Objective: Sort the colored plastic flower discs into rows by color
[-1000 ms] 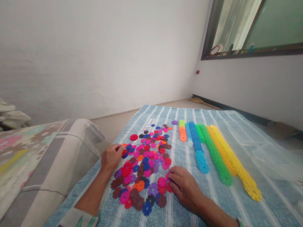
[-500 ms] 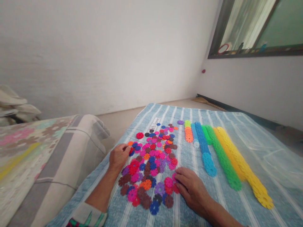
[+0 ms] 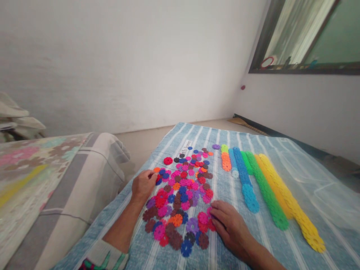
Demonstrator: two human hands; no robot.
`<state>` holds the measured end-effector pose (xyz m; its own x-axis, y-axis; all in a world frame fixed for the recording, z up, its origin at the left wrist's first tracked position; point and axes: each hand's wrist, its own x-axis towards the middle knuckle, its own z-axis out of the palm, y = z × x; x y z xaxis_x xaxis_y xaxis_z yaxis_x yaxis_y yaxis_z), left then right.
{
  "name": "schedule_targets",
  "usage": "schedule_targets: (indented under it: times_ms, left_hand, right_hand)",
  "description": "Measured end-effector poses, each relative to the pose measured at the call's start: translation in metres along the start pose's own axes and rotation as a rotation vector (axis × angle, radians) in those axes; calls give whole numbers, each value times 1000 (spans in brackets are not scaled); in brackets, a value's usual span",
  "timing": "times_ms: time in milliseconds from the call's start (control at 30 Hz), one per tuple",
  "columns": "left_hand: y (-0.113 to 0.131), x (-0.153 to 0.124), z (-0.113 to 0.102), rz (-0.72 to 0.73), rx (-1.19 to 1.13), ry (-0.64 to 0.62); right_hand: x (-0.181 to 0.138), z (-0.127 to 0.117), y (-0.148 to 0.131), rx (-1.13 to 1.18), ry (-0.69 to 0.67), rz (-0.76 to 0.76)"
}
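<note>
A loose spread of flat flower-shaped plastic discs [image 3: 182, 195] in red, pink, purple, blue, brown and orange lies on a blue striped cloth [image 3: 225, 255]. My left hand [image 3: 143, 185] rests at the spread's left edge, fingers curled and touching an orange and a red disc. My right hand [image 3: 229, 225] lies palm down at the spread's right edge, fingertips against a pink and a red disc. To the right lie sorted rows: orange [image 3: 225, 162], light blue [image 3: 232, 161], blue [image 3: 245, 180], green [image 3: 266, 192] and yellow [image 3: 289, 202].
A folded patterned blanket or mattress [image 3: 47, 187] rises on the left. Bare floor [image 3: 140, 142] and a white wall lie beyond the cloth. A window ledge [image 3: 306, 67] with small items is at upper right. Clear plastic sheeting [image 3: 320, 176] covers the cloth's right side.
The view has shifted slightly, so everything sits a little to the right. Both hands stay at the edges of the disc spread, barely moved.
</note>
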<state>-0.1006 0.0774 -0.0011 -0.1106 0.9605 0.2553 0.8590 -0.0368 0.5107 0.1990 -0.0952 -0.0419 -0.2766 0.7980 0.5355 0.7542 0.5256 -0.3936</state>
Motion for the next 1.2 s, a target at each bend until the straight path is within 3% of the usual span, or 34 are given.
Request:
schedule_targets:
  times_ms: [1200]
  left_hand:
    - [0,0,2,-35,-26,-4]
  right_hand:
    - [1,-5,0,-37,42,-67]
